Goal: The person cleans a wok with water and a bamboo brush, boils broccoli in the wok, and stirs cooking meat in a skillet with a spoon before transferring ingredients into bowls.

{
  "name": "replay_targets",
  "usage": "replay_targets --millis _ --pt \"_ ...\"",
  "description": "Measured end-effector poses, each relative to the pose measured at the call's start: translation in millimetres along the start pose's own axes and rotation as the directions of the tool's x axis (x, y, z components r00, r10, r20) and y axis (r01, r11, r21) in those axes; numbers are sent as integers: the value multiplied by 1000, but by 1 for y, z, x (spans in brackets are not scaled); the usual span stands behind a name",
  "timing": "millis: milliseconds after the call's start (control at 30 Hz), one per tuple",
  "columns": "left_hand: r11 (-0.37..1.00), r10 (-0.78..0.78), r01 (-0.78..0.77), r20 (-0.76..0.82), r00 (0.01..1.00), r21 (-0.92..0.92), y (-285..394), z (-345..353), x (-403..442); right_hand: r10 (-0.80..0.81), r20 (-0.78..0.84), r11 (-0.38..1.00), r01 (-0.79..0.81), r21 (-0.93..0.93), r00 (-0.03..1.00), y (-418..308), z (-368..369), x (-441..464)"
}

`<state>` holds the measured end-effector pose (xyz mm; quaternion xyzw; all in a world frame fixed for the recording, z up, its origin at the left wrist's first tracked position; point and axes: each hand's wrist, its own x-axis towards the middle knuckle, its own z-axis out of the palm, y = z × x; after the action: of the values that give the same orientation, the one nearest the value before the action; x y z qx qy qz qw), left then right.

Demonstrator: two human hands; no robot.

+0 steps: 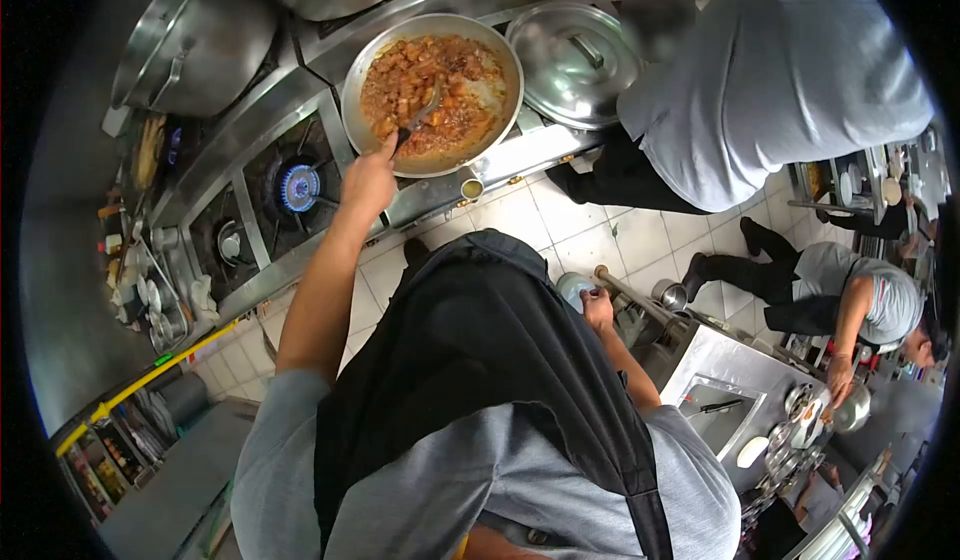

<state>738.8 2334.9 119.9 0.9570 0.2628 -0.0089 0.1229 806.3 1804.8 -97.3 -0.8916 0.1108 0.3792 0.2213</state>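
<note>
My left hand (372,182) is closed around the dark handle of a cooking spoon (428,113). Its metal end rests in a chunky, reddish-brown stew (400,80) inside a wide metal pan (515,80) on the stove. Lower right, beside my apron, my right hand (597,310) has its fingers closed at the edge of a pale blue round container (575,288). My apron hides part of that container, so its full shape does not show.
A lit burner (299,188) glows left of the pan. A lidded pot (580,65) stands to its right, and a large stockpot (205,50) at far left. A co-worker's grey shirt (780,80) is close at right; another person (860,295) works by the sink counter (690,360).
</note>
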Motion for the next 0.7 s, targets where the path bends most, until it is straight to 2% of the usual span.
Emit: replay_targets --millis 100,167,267,367,400,500,533,567,633,700 --pt "995 -68 68 0 998 -77 0 -22 -29 -148 -111 989 143 -46 983 28 17 14" --pt "987 -139 137 -11 990 -87 6 -45 -45 -91 -98 996 89 -20 991 35 24 17" --pt "923 -329 348 130 935 -163 23 -99 -64 -38 -41 999 37 -37 998 25 17 6" --pt "912 -296 318 118 948 -258 0 -96 -82 -26 -1 999 26 -45 1000 6 8 -12" --pt "918 -226 248 105 968 -309 -14 -86 -86 -23 3 998 24 -50 1000 2 7 -15" --pt "962 -141 180 194 971 -204 -41 -39 -70 -32 6 997 32 -73 999 -4 7 -16" --pt "972 -153 175 145 978 -158 -39 -25 -59 -40 6 996 41 -81 999 -5 7 -14" --pt "946 -256 281 161 953 -161 -28 -24 -47 -58 -13 994 57 -88 998 -8 7 -13" --pt "939 -243 240 20 970 -248 -37 -15 -34 -85 -57 992 79 -96 995 -13 2 -12" --pt "892 -190 147 -57 980 -428 -59 -18 -28 -70 -57 994 66 -83 996 -19 -3 -13"
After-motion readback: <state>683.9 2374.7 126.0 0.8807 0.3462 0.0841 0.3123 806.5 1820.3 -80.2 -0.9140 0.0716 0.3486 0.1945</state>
